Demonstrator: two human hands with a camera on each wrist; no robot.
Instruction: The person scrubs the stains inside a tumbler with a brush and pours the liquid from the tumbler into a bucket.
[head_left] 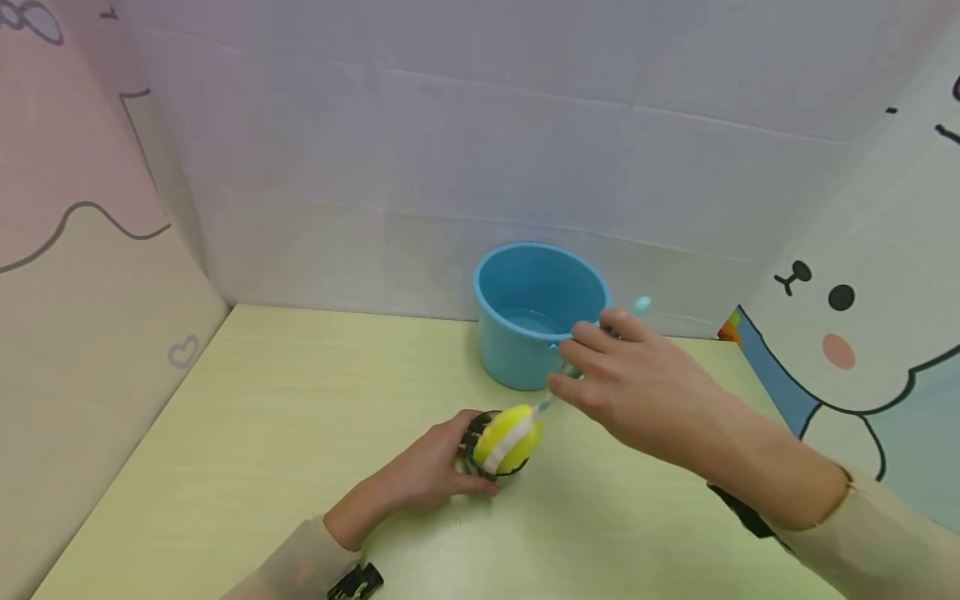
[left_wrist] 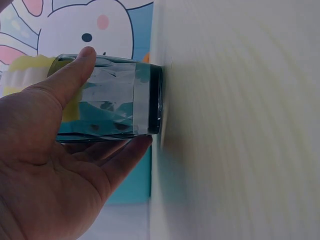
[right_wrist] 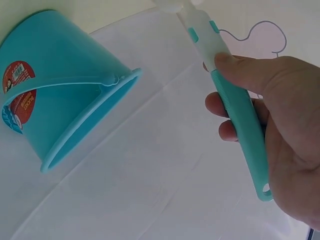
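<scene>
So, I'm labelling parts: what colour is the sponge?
The sponge is bright yellow, striped with white; the head view shows it best.

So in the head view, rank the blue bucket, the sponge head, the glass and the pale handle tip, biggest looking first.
1. Blue bucket
2. Sponge head and glass: look similar; the sponge hides part of the glass, so I can't rank them
3. Handle tip
</scene>
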